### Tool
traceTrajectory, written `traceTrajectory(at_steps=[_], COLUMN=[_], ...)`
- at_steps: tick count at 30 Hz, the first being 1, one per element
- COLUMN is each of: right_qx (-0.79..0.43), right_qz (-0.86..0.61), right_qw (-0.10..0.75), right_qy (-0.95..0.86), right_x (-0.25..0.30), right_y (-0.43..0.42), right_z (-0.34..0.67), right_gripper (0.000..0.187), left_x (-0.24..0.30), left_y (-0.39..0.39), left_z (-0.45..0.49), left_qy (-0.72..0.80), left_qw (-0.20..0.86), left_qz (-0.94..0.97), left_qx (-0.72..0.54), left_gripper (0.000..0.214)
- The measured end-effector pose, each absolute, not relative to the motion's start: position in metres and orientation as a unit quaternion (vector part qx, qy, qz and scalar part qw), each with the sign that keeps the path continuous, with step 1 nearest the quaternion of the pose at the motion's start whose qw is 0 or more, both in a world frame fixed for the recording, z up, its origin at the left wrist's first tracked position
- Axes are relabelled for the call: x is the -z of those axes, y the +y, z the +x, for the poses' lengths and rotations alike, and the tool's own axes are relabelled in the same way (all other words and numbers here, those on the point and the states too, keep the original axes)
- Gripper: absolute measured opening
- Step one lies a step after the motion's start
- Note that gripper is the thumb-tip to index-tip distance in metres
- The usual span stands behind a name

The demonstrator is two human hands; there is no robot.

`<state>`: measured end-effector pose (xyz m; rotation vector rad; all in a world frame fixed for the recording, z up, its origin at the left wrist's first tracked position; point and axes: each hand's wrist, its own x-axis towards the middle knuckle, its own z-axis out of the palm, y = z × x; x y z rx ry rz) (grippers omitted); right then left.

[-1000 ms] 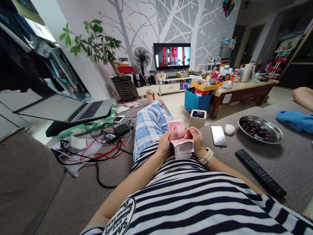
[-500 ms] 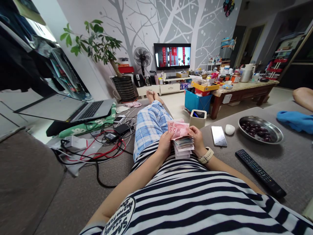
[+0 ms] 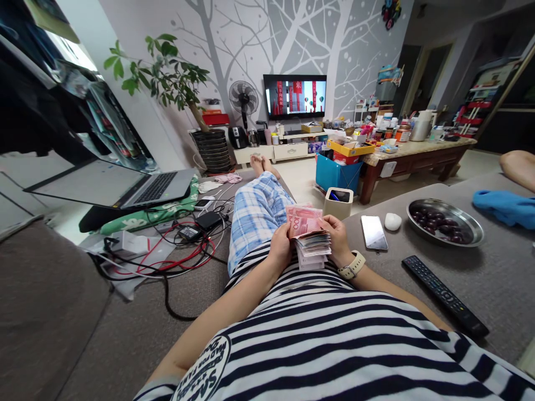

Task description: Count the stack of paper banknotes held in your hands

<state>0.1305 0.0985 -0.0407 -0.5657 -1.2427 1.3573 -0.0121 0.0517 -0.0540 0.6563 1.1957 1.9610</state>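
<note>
A thick wad of banknotes (image 3: 311, 245) is held over my lap, with pink 100 notes on top and their lower ends fanned towards me. My left hand (image 3: 281, 245) grips the wad's left side. On the other side my right hand (image 3: 336, 234) pinches the upper right edge of the notes, its thumb on top. A watch with a pale strap (image 3: 351, 266) is on my right wrist. Most of my fingers are hidden behind the notes.
At right on the sofa lie a phone (image 3: 374, 232), a white case (image 3: 393, 221), a metal bowl (image 3: 470, 227) of dark fruit and a remote control (image 3: 445, 295). Tangled cables (image 3: 167, 273) and a laptop (image 3: 154, 186) are at left. A beige bin (image 3: 338, 209) stands beyond my hands.
The top pink note has shifted slightly left and lies flatter between my hands. Both hands keep nearly the same place and grip.
</note>
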Motion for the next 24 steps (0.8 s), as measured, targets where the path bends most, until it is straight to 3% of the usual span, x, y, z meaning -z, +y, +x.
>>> traceTrajectory(at_steps=[24], right_qx=[-0.585], right_qz=[-0.235], right_qw=[0.578], right_qy=[-0.518], right_x=[0.039], right_y=[0.096], right_z=[0.13], right_gripper=[0.035], left_x=[0.05], left_y=[0.046], left_z=[-0.013], left_qy=[0.442], left_qw=[0.373], left_qz=[0.312], left_qx=[-0.753], left_gripper=[0.017])
